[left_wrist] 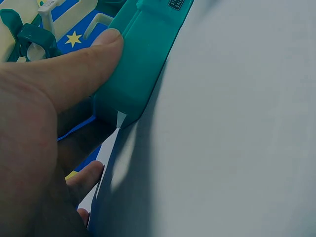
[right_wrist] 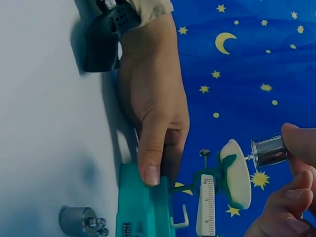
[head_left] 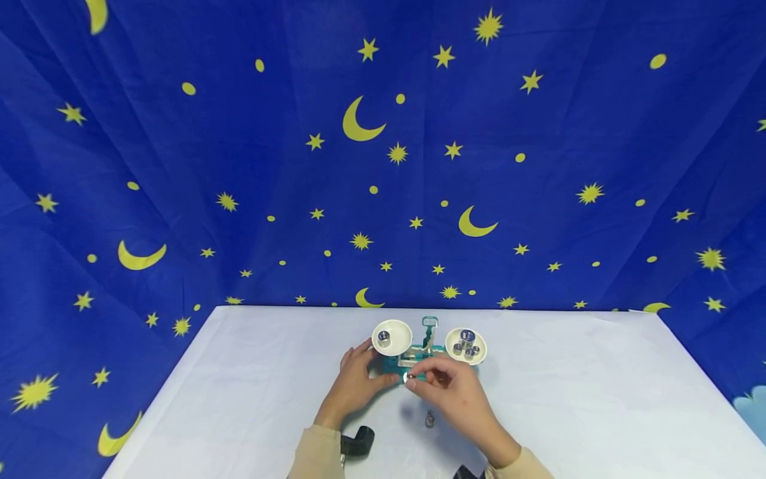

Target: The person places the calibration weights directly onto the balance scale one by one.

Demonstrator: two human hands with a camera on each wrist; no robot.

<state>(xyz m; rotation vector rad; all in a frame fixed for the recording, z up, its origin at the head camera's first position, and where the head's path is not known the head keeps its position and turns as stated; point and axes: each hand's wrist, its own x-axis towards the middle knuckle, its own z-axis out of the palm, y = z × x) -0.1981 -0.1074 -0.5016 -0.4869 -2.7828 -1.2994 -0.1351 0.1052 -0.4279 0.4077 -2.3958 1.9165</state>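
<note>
A small teal balance scale (head_left: 391, 371) with two white pans stands on the table. My left hand (head_left: 353, 386) holds the left end of its base; in the left wrist view the thumb (left_wrist: 94, 61) presses on top of the teal base (left_wrist: 143, 54). One metal weight (head_left: 384, 339) sits in the left pan (head_left: 399, 330), several weights (head_left: 467, 344) in the right pan (head_left: 482, 347). My right hand (head_left: 461, 392) is in front of the scale, pinching a shiny cylindrical weight (right_wrist: 269, 149) between thumb and fingers. Its thin knob points at the pan side in the right wrist view.
Another metal weight (head_left: 429, 420) lies on the white table (head_left: 251, 399) below my right hand. A black wrist device (head_left: 359, 442) is beside my left sleeve. Behind the table hangs a blue cloth (head_left: 287, 179) with yellow stars and moons.
</note>
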